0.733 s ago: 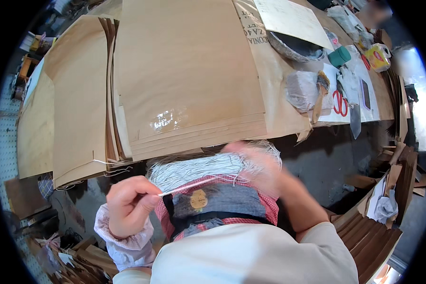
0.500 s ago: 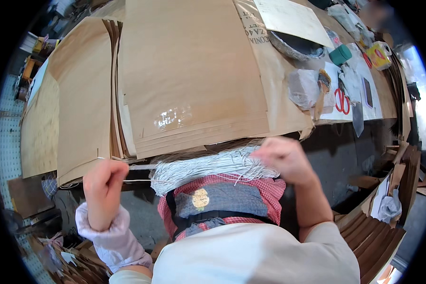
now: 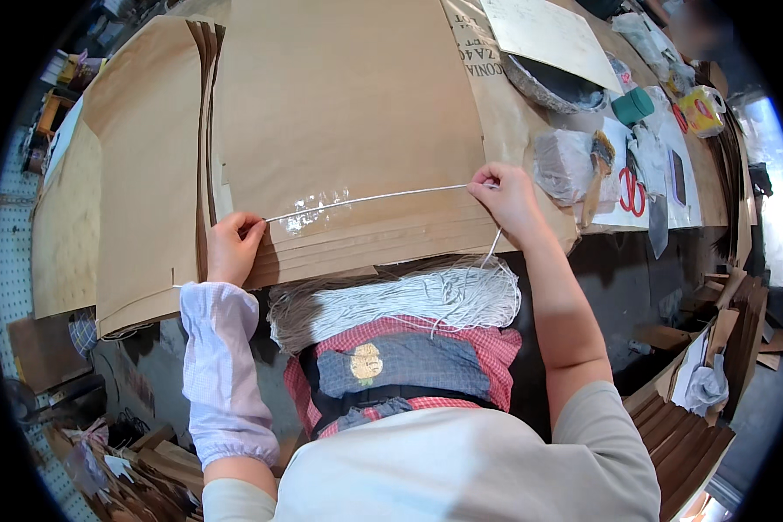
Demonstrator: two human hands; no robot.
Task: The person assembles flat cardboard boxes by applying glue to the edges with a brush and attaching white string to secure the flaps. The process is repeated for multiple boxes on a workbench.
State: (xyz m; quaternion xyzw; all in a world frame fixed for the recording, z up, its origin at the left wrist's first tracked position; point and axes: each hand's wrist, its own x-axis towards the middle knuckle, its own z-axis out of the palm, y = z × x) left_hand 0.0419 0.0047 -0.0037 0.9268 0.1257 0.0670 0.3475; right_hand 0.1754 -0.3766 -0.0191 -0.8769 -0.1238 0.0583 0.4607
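A white cord point(image 3: 365, 199) is stretched taut between my two hands, over the near part of a stack of brown paper sheets point(image 3: 348, 104). My left hand point(image 3: 234, 247) pinches one end at the stack's left side. At the right side my right hand point(image 3: 506, 198) pinches the cord, and a loose tail hangs from it toward my lap. A thick bundle of white cords point(image 3: 400, 303) lies across my lap, on a red checked and blue apron point(image 3: 409, 365). Several overlapping paper edges show as steps along the stack's near side, with a wet, shiny patch on the paper.
Folded brown paper point(image 3: 148, 165) lies to the left. On the right are a brush point(image 3: 597, 174), red-handled scissors point(image 3: 632, 193), a plastic bag point(image 3: 558, 161), a bowl point(image 3: 552, 85) partly under a board, a green-lidded container point(image 3: 632, 105) and a phone point(image 3: 677, 174). Cardboard pieces point(image 3: 683, 444) stand at lower right.
Both hands have moved from over my lap, forward onto the paper stack. The left also went right. The cord now spans the stack between them, drawn clear of the bundle.
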